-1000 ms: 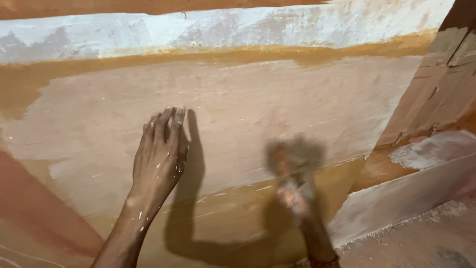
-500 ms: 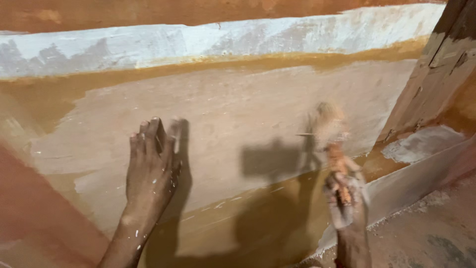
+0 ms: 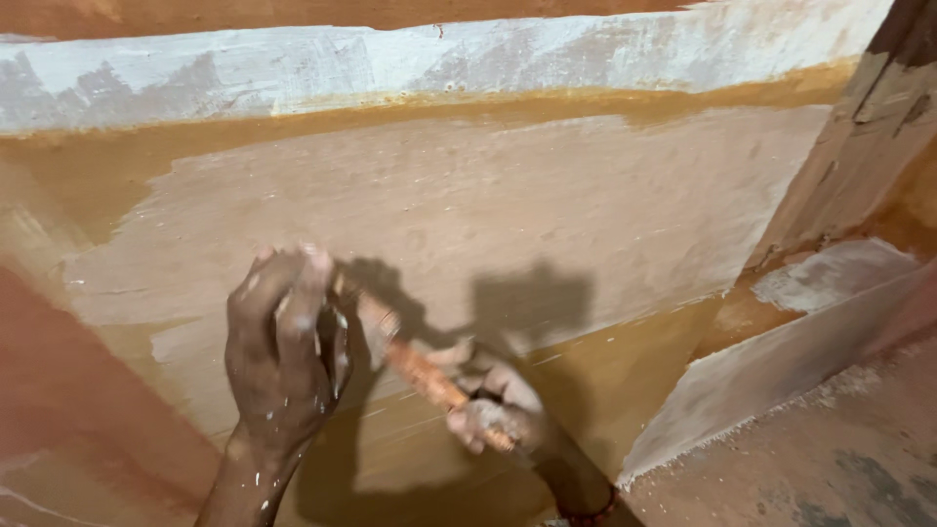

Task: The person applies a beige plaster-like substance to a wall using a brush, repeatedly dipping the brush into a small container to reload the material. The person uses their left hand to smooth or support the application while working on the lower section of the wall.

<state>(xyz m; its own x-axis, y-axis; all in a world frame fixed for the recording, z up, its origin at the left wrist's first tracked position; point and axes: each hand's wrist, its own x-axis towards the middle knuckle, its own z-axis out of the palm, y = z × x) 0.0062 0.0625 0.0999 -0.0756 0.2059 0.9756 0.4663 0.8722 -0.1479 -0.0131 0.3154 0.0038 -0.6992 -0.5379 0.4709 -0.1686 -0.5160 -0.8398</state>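
Note:
My left hand [image 3: 283, 346] is raised against the plastered wall [image 3: 508, 205], paint-spattered, its fingers curled around the head end of a paint-caked brush [image 3: 420, 371]. My right hand [image 3: 493, 415] grips the orange-brown handle of that brush lower down, near its end. The brush slants from upper left to lower right between the two hands. Its bristles are hidden behind my left fingers. Both hands throw dark shadows on the wall just behind them.
The wall has a pale beige patch ringed by wet ochre paint, with a whitish-grey band [image 3: 390, 68] above. A wooden post [image 3: 859, 137] leans at the right. A grey ledge [image 3: 781, 361] and gritty floor [image 3: 839, 449] lie at lower right.
My left hand has left its flat, spread pose on the wall and closed on the brush head. My right hand has swung the brush left, down to meet it.

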